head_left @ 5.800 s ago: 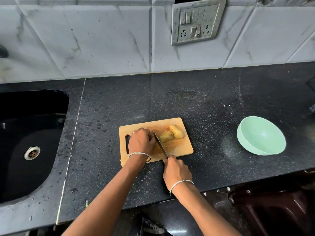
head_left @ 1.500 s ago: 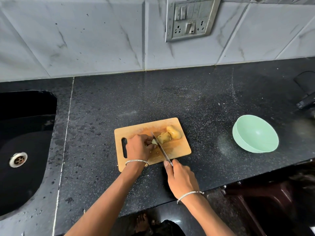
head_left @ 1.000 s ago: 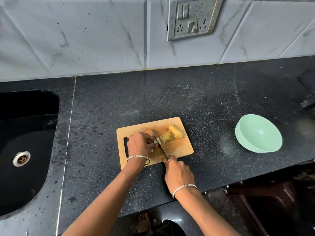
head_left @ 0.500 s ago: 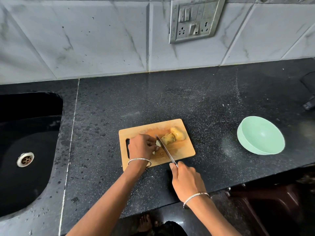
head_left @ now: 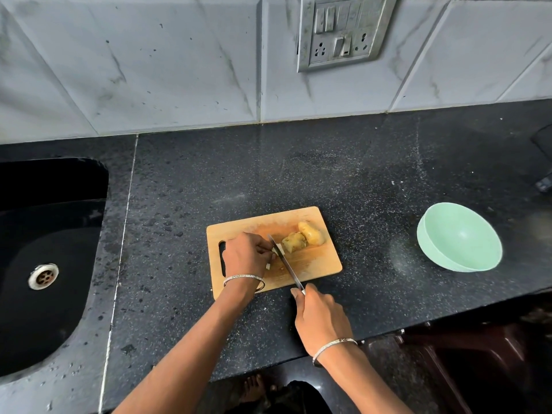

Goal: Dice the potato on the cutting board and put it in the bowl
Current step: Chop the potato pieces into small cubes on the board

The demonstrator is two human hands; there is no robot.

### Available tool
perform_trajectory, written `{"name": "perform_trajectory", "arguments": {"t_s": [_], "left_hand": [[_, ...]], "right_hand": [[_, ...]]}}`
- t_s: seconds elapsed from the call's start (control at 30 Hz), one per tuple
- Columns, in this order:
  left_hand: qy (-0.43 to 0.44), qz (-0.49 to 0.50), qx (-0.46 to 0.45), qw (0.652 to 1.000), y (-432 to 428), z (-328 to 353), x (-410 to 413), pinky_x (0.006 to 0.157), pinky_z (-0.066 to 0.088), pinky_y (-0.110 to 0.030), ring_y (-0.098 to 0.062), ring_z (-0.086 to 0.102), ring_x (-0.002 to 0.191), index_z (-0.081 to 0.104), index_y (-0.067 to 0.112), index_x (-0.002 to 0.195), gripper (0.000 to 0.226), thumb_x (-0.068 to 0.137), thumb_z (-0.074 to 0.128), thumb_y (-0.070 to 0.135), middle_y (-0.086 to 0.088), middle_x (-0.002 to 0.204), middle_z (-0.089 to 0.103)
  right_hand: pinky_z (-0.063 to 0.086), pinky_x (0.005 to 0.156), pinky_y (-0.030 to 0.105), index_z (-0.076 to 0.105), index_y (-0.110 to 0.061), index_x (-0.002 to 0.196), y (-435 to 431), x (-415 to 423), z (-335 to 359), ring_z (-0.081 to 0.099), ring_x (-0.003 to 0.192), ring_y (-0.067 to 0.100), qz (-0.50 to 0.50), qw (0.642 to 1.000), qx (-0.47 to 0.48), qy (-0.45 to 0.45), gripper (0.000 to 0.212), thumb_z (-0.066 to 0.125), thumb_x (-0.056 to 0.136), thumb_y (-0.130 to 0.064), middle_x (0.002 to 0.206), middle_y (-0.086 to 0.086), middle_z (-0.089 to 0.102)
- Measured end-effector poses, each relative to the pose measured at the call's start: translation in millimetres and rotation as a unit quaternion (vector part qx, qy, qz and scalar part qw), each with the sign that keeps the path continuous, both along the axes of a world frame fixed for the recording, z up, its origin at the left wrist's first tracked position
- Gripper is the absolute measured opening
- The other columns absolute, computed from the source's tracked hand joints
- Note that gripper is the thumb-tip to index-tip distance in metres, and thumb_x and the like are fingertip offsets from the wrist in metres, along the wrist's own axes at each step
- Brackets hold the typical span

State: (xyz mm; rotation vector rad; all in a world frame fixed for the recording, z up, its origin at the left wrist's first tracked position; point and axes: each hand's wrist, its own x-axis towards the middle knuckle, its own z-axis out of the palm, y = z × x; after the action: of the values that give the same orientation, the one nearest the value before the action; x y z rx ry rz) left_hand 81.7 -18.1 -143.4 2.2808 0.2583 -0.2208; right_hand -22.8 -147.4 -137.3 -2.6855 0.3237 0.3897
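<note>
A wooden cutting board lies on the black counter. Two yellow potato chunks sit at its far right. My left hand has its fingers curled on small pale potato pieces next to the blade. My right hand grips the handle of a knife, whose blade slants across the board between my left hand and the chunks. A mint green bowl, with nothing in it, stands on the counter to the right of the board.
A black sink with a metal drain is sunk into the counter at the left. A tiled wall with a switch plate runs behind. The counter's front edge passes just below my right wrist. A dark object shows at the right edge.
My right hand and the knife have shifted slightly while slicing; small pale cut pieces now show by the blade under my left fingers. The bowl and the two chunks have not moved.
</note>
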Motion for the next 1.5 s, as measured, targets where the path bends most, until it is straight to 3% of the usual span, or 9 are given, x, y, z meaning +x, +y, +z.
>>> {"name": "perform_trajectory", "arguments": {"t_s": [0.23,0.3,0.53,0.77,0.9,1.03,1.17,1.5], "left_hand": [[0.018,0.012,0.003,1.0,0,4,2,0.067,0.051,-0.023,-0.009,0.068,0.07,0.076,0.022,0.075,0.014,0.069,0.083,0.012,0.003,0.068,0.072],[0.011,0.011,0.016,1.0,-1,5,2,0.062,0.047,-0.021,-0.01,0.067,0.069,0.076,0.022,0.074,0.013,0.069,0.081,0.012,0.003,0.067,0.072],[-0.024,0.005,0.047,0.999,9,4,2,0.071,0.054,-0.029,-0.017,0.068,0.075,0.076,0.018,0.078,0.009,0.074,0.076,0.01,0.0,0.074,0.073],[-0.06,0.016,0.086,0.994,12,10,-3,0.058,0.034,-0.024,-0.015,0.061,0.073,0.076,0.02,0.085,0.013,0.08,0.067,0.012,0.003,0.081,0.073],[-0.077,-0.044,0.103,0.991,18,5,-2,0.062,0.037,-0.026,-0.018,0.062,0.08,0.072,0.026,0.092,0.016,0.079,0.07,0.017,0.002,0.083,0.07],[-0.089,-0.084,0.125,0.985,17,-1,-1,0.065,0.043,-0.028,-0.017,0.06,0.081,0.072,0.028,0.093,0.017,0.077,0.072,0.024,0.002,0.089,0.063],[-0.092,-0.086,0.131,0.983,14,-2,0,0.064,0.048,-0.03,-0.019,0.06,0.077,0.07,0.022,0.081,0.005,0.076,0.07,0.023,0.002,0.09,0.059],[-0.11,-0.062,0.135,0.983,24,-4,2,0.063,0.047,-0.034,-0.026,0.06,0.075,0.069,0.013,0.08,0.01,0.081,0.059,0.014,-0.003,0.091,0.059]], "right_hand": [[0.043,0.066,0.037,0.05,-0.013,0.108,12,3,-4,0.065,0.1,0.034,0.013,0.999,-0.045,0.004,0.039,0.026,0.104,-0.043,0.106,0.01,0.066],[0.042,0.064,0.037,0.051,-0.014,0.106,11,0,-3,0.065,0.097,0.034,0.024,0.999,-0.033,-0.008,0.038,0.027,0.104,-0.043,0.102,0.011,0.067],[0.041,0.063,0.04,0.049,-0.018,0.1,-7,-11,-1,0.063,0.091,0.036,0.001,0.999,0.012,-0.036,0.039,0.025,0.102,-0.049,0.095,0.01,0.066],[0.039,0.061,0.037,0.048,-0.016,0.108,-6,0,0,0.066,0.096,0.035,0.003,0.997,-0.068,-0.039,0.037,0.025,0.103,-0.045,0.102,0.011,0.068],[0.039,0.061,0.036,0.048,-0.016,0.108,-1,0,-3,0.066,0.096,0.034,0.004,0.997,-0.073,-0.036,0.037,0.025,0.103,-0.045,0.102,0.01,0.068],[0.038,0.061,0.036,0.049,-0.016,0.107,1,1,-5,0.066,0.096,0.034,-0.002,0.999,-0.045,-0.03,0.037,0.027,0.103,-0.046,0.102,0.009,0.068],[0.037,0.062,0.037,0.05,-0.016,0.103,7,-1,-7,0.065,0.095,0.036,0.004,1.0,-0.014,-0.023,0.037,0.029,0.102,-0.047,0.1,0.01,0.067],[0.04,0.07,0.04,0.047,-0.021,0.086,3,4,-9,0.059,0.096,0.038,0.013,0.995,0.097,0.022,0.035,0.033,0.1,-0.05,0.096,0.012,0.065]]}}
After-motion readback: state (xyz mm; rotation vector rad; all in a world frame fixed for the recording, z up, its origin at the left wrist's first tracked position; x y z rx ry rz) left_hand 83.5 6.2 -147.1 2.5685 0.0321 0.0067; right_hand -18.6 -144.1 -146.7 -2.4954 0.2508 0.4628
